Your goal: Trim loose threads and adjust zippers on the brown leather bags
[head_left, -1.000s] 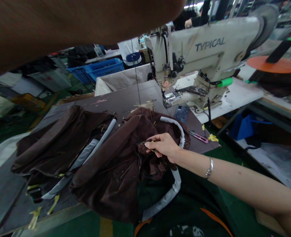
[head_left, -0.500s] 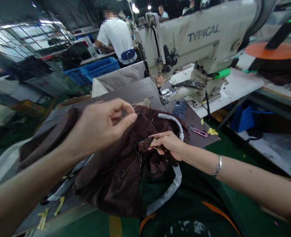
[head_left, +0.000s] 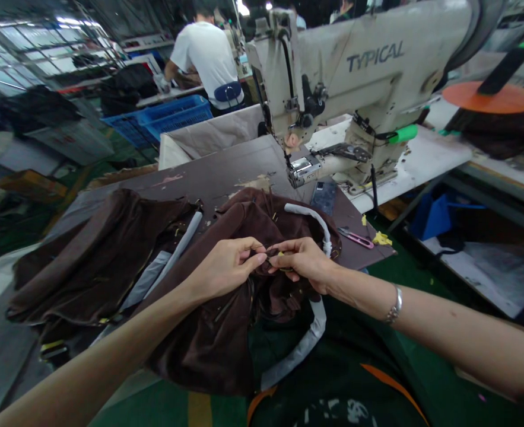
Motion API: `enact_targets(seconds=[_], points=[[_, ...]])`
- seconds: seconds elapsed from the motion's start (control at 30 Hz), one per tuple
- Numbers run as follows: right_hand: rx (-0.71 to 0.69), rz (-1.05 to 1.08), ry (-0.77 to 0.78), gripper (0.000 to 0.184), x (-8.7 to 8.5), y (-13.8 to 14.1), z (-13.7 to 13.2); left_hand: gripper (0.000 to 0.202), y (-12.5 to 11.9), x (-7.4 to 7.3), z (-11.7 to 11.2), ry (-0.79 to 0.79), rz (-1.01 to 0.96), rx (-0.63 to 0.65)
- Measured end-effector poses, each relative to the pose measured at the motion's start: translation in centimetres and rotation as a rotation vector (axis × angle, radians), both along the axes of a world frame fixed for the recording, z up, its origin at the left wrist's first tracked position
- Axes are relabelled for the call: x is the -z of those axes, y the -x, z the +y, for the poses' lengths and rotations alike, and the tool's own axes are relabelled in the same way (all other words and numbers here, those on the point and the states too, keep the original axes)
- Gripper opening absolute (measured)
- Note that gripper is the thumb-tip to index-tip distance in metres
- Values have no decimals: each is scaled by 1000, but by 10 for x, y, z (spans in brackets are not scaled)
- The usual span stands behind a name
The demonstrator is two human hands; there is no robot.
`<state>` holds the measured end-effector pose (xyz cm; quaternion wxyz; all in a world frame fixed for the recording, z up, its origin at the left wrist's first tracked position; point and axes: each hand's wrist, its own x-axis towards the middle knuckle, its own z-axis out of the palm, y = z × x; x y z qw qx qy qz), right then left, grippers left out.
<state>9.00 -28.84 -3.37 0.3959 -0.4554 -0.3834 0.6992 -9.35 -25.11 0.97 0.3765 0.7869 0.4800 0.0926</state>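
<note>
A dark brown fabric bag (head_left: 226,332) with pale-wrapped handles lies bunched over the table edge, partly across my lap. My left hand (head_left: 232,261) is closed in a pinch on the bag's edge, near a dark zipper. Touching it fingertip to fingertip, my right hand (head_left: 301,261) grips the same edge; a small yellow bit shows among its fingers, too hidden to name. One wrapped handle (head_left: 308,341) curves down below my right hand. To the left lies a second brown bag (head_left: 97,255) with a wrapped handle and a buckle.
A sewing machine (head_left: 359,71) stands beyond the bag. Pink-handled thread snips (head_left: 356,237), yellow scraps (head_left: 381,238) and a phone-like dark slab (head_left: 324,197) lie on the table (head_left: 230,160). Farther back are blue crates (head_left: 175,115) and a seated person (head_left: 208,59) in white.
My left hand has come down and right onto the bag's edge, meeting my right hand. The second bag is now more exposed. My right hand keeps its grip.
</note>
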Motion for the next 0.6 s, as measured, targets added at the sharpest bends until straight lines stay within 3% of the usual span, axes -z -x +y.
enact_targets(seconds=[0.27, 0.6], points=[[72, -91, 0, 30, 0, 6, -3, 27, -7, 1, -10, -46, 18, -47], [40, -35, -15, 32, 3, -1, -3, 26, -10, 1, -12, -86, -6, -49]])
